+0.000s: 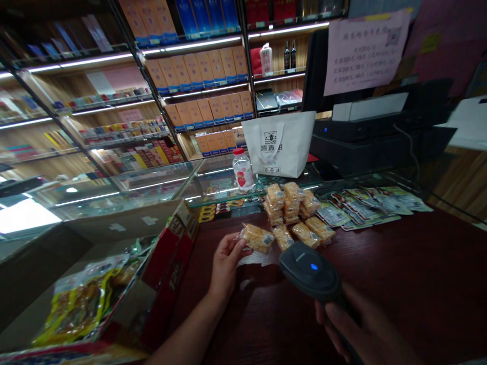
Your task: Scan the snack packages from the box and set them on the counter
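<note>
My left hand [227,261] pinches the left end of a clear-wrapped snack pack [257,237], golden in colour, with a small barcode label on its right part. In my right hand [353,324] is a dark handheld barcode scanner [310,271] with a blue light on top, its fingers wrapped round the handle. The scanner's head points towards the snacks, a little right of the held pack. Just behind, more wrapped snack packs [292,200] stand in stacks, and several lie in front of these. Flat printed pouches [365,205] overlap to their right.
An open cardboard box [167,263] with yellow-edged food packets [87,294] stands at left. Behind the snacks are a bottle with a red cap [242,171] and a white paper bag [281,144]. A monitor [316,71] and a cable stand at right; lit shelves line the back.
</note>
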`<state>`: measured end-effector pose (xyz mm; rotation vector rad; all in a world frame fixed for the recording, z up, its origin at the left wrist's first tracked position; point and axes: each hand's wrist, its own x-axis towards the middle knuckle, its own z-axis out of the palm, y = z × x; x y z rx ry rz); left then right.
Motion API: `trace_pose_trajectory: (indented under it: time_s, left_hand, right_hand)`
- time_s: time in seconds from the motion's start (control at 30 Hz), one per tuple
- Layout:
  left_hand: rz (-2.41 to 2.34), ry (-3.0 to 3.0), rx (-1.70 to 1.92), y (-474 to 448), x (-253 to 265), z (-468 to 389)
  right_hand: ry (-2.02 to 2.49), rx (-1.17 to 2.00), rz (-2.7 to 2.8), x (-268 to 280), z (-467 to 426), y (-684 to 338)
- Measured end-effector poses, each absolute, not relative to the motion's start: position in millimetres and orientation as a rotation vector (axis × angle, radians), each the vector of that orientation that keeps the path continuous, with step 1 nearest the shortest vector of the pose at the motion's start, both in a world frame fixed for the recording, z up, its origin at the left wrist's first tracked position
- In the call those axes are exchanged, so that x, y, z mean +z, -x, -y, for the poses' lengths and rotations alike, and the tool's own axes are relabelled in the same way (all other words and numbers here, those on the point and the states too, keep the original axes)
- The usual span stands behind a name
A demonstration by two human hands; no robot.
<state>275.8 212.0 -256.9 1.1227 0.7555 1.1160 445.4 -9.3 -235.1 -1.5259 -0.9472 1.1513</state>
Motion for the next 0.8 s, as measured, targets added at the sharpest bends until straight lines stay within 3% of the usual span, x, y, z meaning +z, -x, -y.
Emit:
trace_pose_trajectory:
  time_s: [0.8]
  left_hand:
    - [-0.779, -1.181, 1.153, -281.7, -262.5, -213.1]
  right_hand:
    - [1.548, 1.04, 0.852, -225.8, 13.9, -442.1]
